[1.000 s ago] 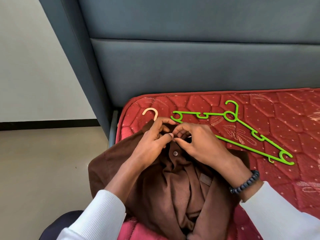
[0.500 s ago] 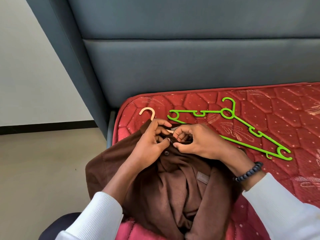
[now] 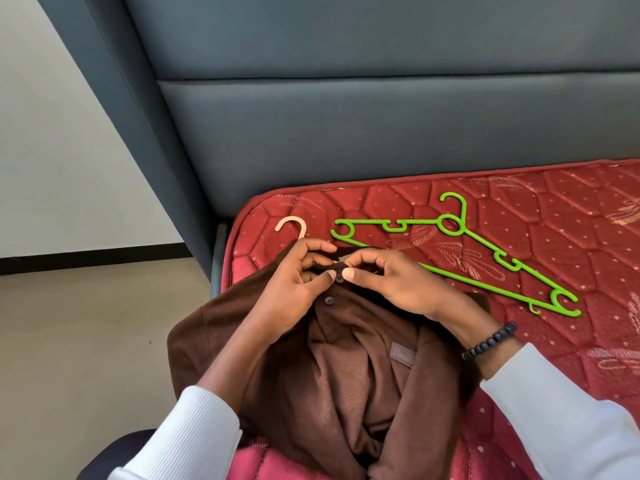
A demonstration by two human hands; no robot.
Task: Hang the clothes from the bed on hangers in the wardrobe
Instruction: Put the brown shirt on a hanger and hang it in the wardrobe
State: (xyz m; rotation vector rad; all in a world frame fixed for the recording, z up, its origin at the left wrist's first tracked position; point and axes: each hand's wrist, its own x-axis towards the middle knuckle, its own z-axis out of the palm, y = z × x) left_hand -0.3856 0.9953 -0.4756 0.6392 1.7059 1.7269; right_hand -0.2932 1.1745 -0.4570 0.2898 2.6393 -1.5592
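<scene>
A brown shirt (image 3: 346, 382) lies bunched on the corner of the red mattress (image 3: 519, 209), partly hanging over its left edge. The cream hook of a hanger (image 3: 292, 226) sticks out beyond the collar; the rest of that hanger is hidden in the shirt. My left hand (image 3: 298, 289) and my right hand (image 3: 391, 282) meet at the collar, both pinching the placket around the top button. A second button shows just below my left thumb. A green hanger (image 3: 450, 230) lies flat on the mattress just past my right hand.
A grey padded headboard (image 3: 381, 133) rises behind the mattress. Beige floor (image 3: 86, 358) and a white wall with a dark skirting lie to the left. My dark knee shows at the bottom left.
Both hands stayed at the collar, their fingers working around the top button. The top button now shows between the thumbs. The view shifted slightly.
</scene>
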